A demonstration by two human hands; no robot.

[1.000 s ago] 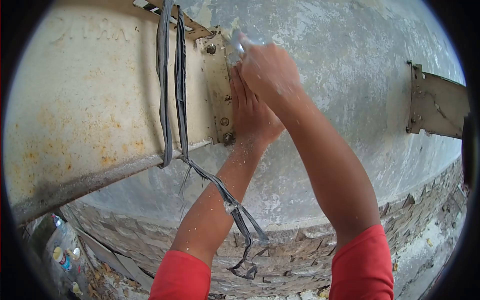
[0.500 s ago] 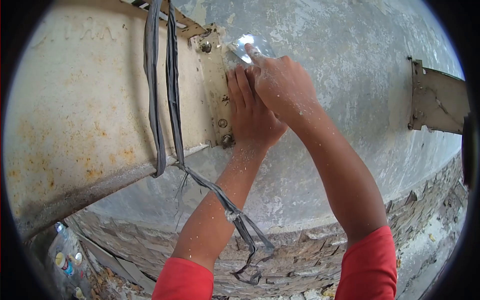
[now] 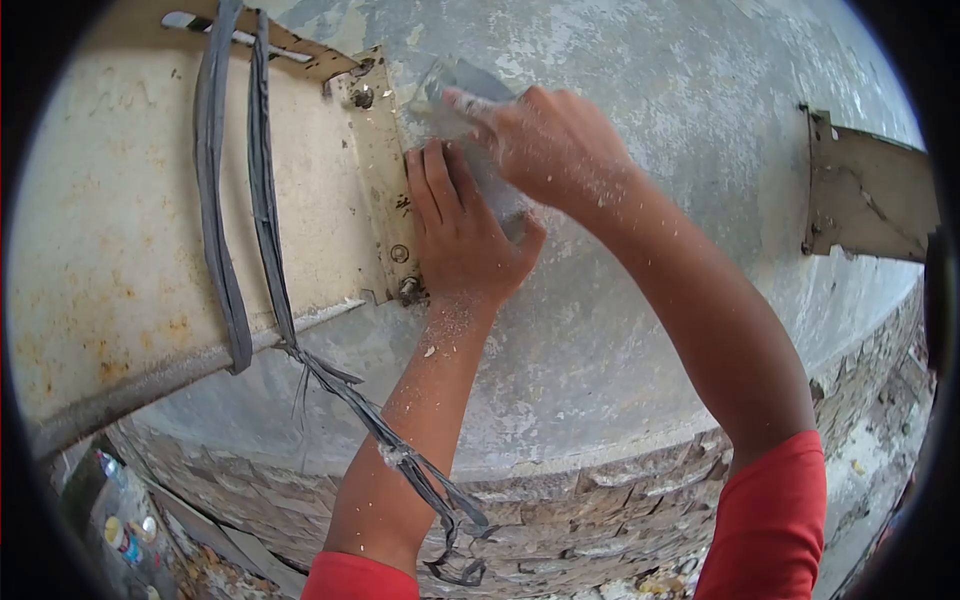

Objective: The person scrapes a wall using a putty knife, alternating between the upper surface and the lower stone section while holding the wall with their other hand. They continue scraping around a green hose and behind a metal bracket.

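Head view: The right hand [image 3: 562, 145] is closed on a scraper [image 3: 478, 82], forefinger along the blade; the handle is hidden. The scraper is at the wall [image 3: 580, 335], just beside the upper right corner of the bolted plate [image 3: 375, 185]. The left hand [image 3: 455, 235] is spread on the wall, thumb wide, next to the plate's right edge, below the scraper. Pale flakes dot both forearms. The wall is mottled grey, with pale patches by the blade and further right; judged partly worked, patches outstanding. The finished share cannot be told.
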